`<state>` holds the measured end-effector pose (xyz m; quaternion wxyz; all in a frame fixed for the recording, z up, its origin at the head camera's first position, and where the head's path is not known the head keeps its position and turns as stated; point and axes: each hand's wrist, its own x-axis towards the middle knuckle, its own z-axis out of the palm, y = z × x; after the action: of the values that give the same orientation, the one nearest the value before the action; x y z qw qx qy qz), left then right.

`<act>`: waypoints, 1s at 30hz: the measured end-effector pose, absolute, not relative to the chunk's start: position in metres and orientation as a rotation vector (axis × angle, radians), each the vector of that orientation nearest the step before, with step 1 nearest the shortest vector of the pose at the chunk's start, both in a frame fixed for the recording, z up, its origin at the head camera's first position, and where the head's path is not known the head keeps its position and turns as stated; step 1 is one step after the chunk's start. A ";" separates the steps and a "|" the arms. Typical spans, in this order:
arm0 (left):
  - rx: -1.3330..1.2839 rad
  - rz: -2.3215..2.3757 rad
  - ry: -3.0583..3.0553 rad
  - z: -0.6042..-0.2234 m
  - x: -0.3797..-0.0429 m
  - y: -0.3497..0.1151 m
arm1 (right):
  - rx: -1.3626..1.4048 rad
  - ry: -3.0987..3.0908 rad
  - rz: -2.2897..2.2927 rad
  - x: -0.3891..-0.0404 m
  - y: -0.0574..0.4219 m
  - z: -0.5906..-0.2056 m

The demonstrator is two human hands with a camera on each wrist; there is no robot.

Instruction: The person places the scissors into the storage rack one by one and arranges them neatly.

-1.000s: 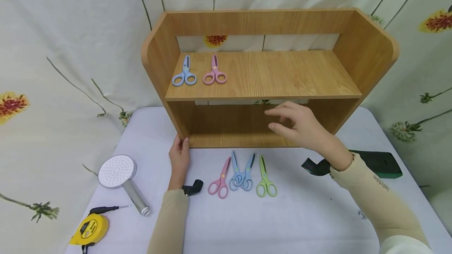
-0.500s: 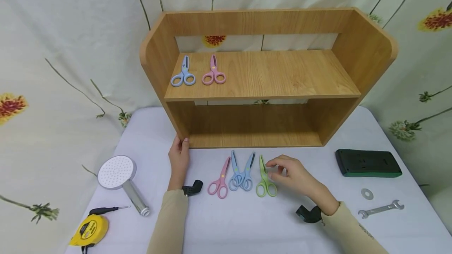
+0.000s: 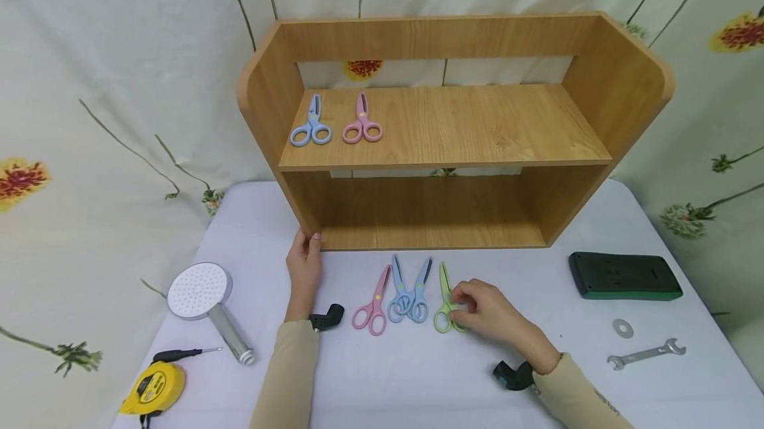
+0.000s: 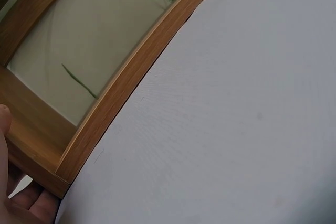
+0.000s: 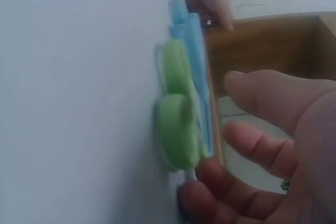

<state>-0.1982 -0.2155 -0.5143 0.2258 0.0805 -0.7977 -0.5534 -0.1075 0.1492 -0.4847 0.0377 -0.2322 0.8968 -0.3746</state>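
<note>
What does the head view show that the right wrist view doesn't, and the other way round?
Only the head view: the shelved blue scissors, shelved pink scissors, shower head, screwdriver, yellow tape measure, black box, washer and wrench.

Only the right wrist view: the green scissors seen edge-on, the thumb of the right hand apart from them.

Both: the green scissors, both hands, the left hand being on the wooden shelf, plus pink scissors and blue scissors on the table, only partly visible from the wrist.

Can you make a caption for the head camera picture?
Left hand holding the wooden shelf, right hand right by the green scissors.
</note>
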 end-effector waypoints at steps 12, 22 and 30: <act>0.225 -1.528 -2.204 -0.515 -0.198 -0.215 | -0.449 2.915 -0.881 -0.098 0.131 -0.489; 0.236 -1.558 -2.195 -0.515 -0.197 -0.214 | -0.365 2.798 -1.067 -0.103 0.140 -0.488; 0.233 -1.552 -2.206 -0.515 -0.197 -0.215 | -0.476 2.680 -1.165 -0.105 0.147 -0.489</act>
<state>-0.1971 -0.2146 -0.5147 0.2154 0.0840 -0.7956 -0.5600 -0.1051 0.1465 -0.4891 0.0901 -0.1601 0.9015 -0.3917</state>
